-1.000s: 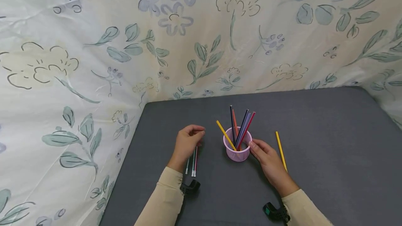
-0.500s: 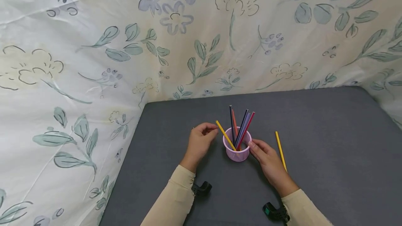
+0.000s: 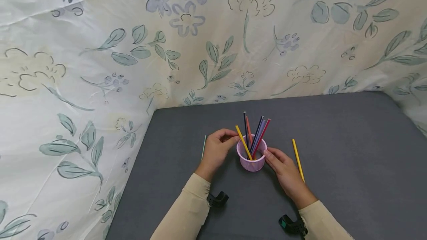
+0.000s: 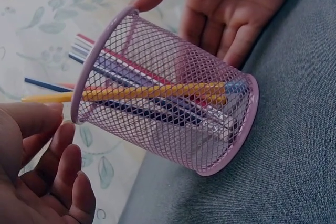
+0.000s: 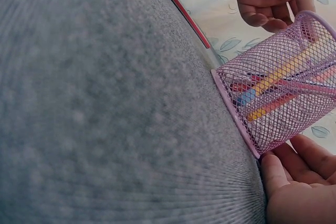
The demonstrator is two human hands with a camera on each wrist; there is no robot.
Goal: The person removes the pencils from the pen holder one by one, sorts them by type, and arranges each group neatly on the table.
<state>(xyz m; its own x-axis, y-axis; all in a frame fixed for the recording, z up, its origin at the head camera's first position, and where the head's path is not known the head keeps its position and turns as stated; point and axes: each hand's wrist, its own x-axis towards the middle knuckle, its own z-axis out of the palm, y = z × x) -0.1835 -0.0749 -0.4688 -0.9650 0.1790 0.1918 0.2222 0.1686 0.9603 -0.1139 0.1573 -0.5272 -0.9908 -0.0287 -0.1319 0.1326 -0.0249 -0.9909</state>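
A pink mesh pencil cup [image 3: 252,165] stands upright, with several pencils leaning in it. My right hand [image 3: 283,169] holds the cup from its right side, one digit reaching the rim and others along the mesh. At the opposite rim, my left hand [image 3: 215,153] brings its fingertips against the tilted yellow pencil [image 3: 244,142]. The left wrist view shows the thumb tip just beside this yellow pencil [image 4: 47,98], the other fingers loosely bent. I see no pencil pinched there; whether those fingertips also touch the rim is unclear.
A loose yellow pencil [image 3: 298,160] lies beside my right wrist. A thin teal pencil [image 3: 204,147] shows behind my left hand, which hides its lower part. A red pencil [image 5: 181,9] lies on the grey tabletop [image 3: 350,158]. Floral cloth [image 3: 213,40] borders the table.
My left hand has moved right, away from the loose pencils, to the cup. The yellow pencil's top has shifted right and stands steeper. My right hand and the cup have stayed put.
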